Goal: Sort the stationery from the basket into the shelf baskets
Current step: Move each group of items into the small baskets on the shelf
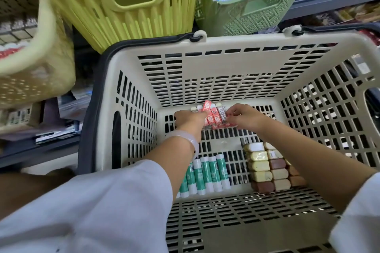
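left hand (190,118) grips lead cases (213,116) | right hand (244,118) pinches them | in basket (226,47)

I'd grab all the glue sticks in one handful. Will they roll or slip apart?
Probably. The glue sticks are smooth round tubes lying side by side and unbound on the basket floor, so they may roll and slide. They look light and stiff.

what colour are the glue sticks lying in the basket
Green with white caps and ends, seen in the head view: the glue sticks lie near the left arm.
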Motion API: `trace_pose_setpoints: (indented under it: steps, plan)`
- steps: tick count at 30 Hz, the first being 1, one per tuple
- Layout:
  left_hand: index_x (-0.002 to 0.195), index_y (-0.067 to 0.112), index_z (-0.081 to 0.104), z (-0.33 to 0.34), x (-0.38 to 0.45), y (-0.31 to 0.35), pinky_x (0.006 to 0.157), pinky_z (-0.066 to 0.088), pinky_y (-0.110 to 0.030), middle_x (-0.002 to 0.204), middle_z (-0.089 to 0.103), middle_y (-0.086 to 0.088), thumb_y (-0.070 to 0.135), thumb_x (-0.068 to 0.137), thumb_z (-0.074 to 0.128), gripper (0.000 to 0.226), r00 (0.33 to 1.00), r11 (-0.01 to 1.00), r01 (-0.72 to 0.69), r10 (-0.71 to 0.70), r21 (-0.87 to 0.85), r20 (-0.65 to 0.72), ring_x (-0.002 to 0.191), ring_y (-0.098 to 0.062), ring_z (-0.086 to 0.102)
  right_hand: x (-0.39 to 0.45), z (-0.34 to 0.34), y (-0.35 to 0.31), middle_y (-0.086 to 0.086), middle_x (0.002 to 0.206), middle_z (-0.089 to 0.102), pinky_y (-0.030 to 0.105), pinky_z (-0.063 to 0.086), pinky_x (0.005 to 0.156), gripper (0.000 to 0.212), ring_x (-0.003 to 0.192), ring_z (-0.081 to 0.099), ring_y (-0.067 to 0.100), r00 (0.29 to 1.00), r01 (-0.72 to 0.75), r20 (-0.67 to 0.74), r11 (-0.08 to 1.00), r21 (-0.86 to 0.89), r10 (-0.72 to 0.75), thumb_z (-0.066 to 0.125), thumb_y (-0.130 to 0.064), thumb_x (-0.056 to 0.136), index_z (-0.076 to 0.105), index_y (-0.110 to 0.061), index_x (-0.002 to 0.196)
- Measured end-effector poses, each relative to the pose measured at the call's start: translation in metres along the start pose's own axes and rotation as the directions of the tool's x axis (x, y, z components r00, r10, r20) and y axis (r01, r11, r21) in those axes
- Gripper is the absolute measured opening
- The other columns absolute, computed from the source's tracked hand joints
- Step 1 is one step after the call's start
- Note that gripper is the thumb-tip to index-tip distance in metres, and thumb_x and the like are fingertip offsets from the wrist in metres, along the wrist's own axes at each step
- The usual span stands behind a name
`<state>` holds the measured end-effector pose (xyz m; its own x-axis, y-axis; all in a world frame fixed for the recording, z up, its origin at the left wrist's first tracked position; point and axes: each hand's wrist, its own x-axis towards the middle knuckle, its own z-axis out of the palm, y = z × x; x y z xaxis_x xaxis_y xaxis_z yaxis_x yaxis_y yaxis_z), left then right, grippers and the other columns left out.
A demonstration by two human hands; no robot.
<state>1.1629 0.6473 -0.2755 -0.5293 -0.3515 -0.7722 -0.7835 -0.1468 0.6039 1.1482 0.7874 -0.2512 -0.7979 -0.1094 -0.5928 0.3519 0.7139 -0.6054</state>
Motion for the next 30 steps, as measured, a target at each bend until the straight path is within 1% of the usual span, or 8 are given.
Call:
trace_pose_setpoints:
  steps: [7, 10, 14, 18, 22, 24, 27, 30]
  plan:
    - [0.106, 0.01, 0.054, 0.004, -0.003, -0.004, 0.069, 0.041, -0.028, 0.111, 0.062, -0.008, 0.027, 0.076, 0.074, 0.04, 0.999, 0.999, -0.029, 0.027, 0.035, 0.033, 0.091, -0.022, 0.057, 0.0, 0.0, 0.0, 0.011, 0.11, 0.055, 0.037, 0.045, 0.09, 0.023, 0.101, 0.054, 0.024, 0.999, -0.034, -0.008, 0.998, 0.047, 0.034, 0.055, -0.013, 0.089, 0.053, -0.009, 0.111]
    - [0.115, 0.008, 0.05, 0.008, -0.004, -0.003, 0.066, 0.042, -0.028, 0.113, 0.062, -0.01, 0.027, 0.077, 0.073, 0.048, 0.999, 0.998, -0.04, 0.038, 0.039, 0.034, 0.092, -0.022, 0.059, 0.0, 0.0, 0.001, 0.011, 0.112, 0.055, 0.038, 0.045, 0.091, 0.022, 0.105, 0.055, 0.027, 0.999, -0.038, -0.002, 0.999, 0.032, 0.038, 0.055, -0.014, 0.089, 0.052, -0.01, 0.111]
    - [0.119, 0.005, 0.05, 0.016, -0.007, -0.001, 0.077, 0.052, -0.031, 0.116, 0.061, -0.014, 0.021, 0.075, 0.075, 0.053, 0.998, 1.0, -0.007, 0.007, 0.001, 0.06, 0.099, -0.026, 0.063, 0.0, 0.001, 0.0, 0.014, 0.114, 0.055, 0.04, 0.045, 0.093, 0.023, 0.102, 0.054, 0.026, 1.0, -0.017, 0.005, 1.0, 0.006, 0.017, 0.055, -0.014, 0.089, 0.053, -0.009, 0.111]
    - [0.12, 0.004, 0.051, 0.021, -0.007, -0.002, 0.087, 0.053, -0.037, 0.115, 0.062, -0.016, 0.016, 0.073, 0.076, 0.055, 0.996, 1.0, 0.01, -0.009, -0.013, 0.087, 0.099, -0.028, 0.063, -0.001, 0.001, -0.002, 0.011, 0.114, 0.054, 0.034, 0.044, 0.087, 0.026, 0.101, 0.053, 0.024, 1.0, 0.021, 0.013, 0.998, -0.064, -0.02, 0.056, -0.015, 0.089, 0.054, -0.009, 0.114]
    - [0.115, 0.006, 0.057, 0.018, -0.005, -0.004, 0.076, 0.052, -0.028, 0.11, 0.064, -0.013, 0.018, 0.072, 0.077, 0.048, 0.996, 1.0, 0.005, -0.007, 0.014, 0.085, 0.095, -0.026, 0.064, 0.0, 0.002, -0.002, 0.011, 0.116, 0.053, 0.032, 0.044, 0.086, 0.028, 0.103, 0.053, 0.024, 1.0, 0.024, 0.021, 0.997, -0.068, -0.022, 0.055, -0.015, 0.089, 0.054, -0.008, 0.116]
    - [0.111, 0.006, 0.059, 0.017, -0.006, -0.005, 0.074, 0.054, -0.031, 0.107, 0.066, -0.013, 0.018, 0.071, 0.078, 0.046, 0.992, 0.999, 0.029, -0.026, -0.029, 0.121, 0.09, -0.026, 0.065, 0.001, 0.001, -0.002, 0.013, 0.117, 0.053, 0.035, 0.043, 0.09, 0.028, 0.107, 0.053, 0.027, 1.0, 0.023, 0.016, 0.998, -0.067, -0.022, 0.055, -0.014, 0.089, 0.054, -0.007, 0.116]
    - [0.101, 0.006, 0.058, 0.016, -0.008, -0.003, 0.06, 0.052, -0.03, 0.102, 0.067, -0.013, 0.017, 0.07, 0.078, 0.039, 0.988, 0.994, 0.062, -0.049, -0.086, 0.149, 0.081, -0.026, 0.065, 0.001, 0.002, -0.001, 0.013, 0.115, 0.054, 0.038, 0.044, 0.091, 0.027, 0.105, 0.053, 0.027, 1.0, 0.023, 0.023, 0.998, -0.06, -0.021, 0.055, -0.015, 0.089, 0.052, -0.007, 0.114]
    - [0.1, 0.005, 0.059, 0.017, -0.009, -0.001, 0.066, 0.054, -0.033, 0.101, 0.067, -0.016, 0.016, 0.07, 0.078, 0.037, 0.983, 0.993, 0.059, -0.04, -0.101, 0.179, 0.081, -0.028, 0.066, 0.0, 0.002, -0.002, 0.012, 0.114, 0.056, 0.039, 0.044, 0.091, 0.027, 0.104, 0.054, 0.027, 0.998, 0.028, 0.05, 0.997, -0.073, -0.024, 0.056, -0.017, 0.089, 0.051, -0.008, 0.114]
